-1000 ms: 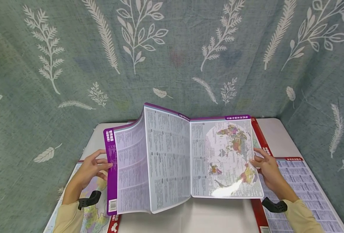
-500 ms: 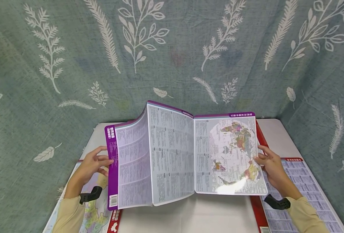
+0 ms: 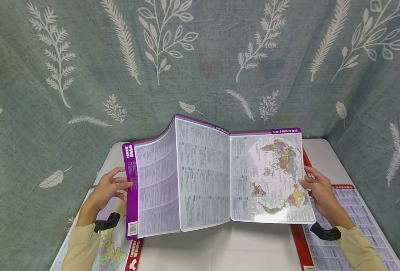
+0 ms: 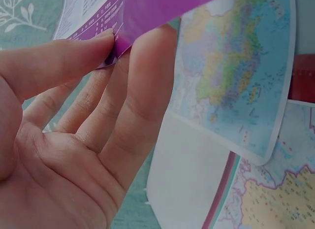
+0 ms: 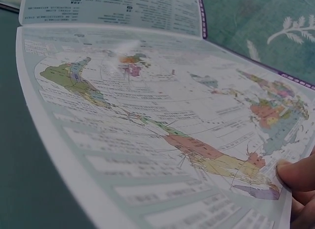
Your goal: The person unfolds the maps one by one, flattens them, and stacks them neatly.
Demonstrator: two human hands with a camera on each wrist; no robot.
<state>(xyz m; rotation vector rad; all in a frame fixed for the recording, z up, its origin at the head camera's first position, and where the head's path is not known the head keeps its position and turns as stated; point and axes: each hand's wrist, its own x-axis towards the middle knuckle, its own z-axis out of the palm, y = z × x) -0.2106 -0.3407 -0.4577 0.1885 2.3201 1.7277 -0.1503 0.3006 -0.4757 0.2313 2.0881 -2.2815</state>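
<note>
Reaching in from the near side, two cream sleeves (image 3: 79, 250) end at black wristbands (image 3: 107, 223), and beyond them the hands grasp opposite sides of a folding map (image 3: 205, 173). In the head view, the left hand (image 3: 108, 190) grips its purple edge (image 3: 131, 203) and the right hand (image 3: 322, 190) the outer side of the panel printed with a world map (image 3: 284, 162). The left wrist view makes one grip plainer: the thumb (image 4: 74, 59) presses on the purple edge, fingers behind. The right wrist view gives only a thumb tip (image 5: 298, 172) and a bit of finger at the rim, but brings the world map close, its nearest print blurred. Only the head view takes in three panels, held up over the bench (image 3: 217, 248). Below lie a coloured map (image 3: 110, 248) at the left and a red-edged sheet (image 3: 352, 226) of text at the right. The left wrist view adds a yellow-and-blue map (image 4: 275, 194); which sheet it belongs to I cannot tell. Farthest back hangs a green curtain (image 3: 203, 86) with white leaves.
</note>
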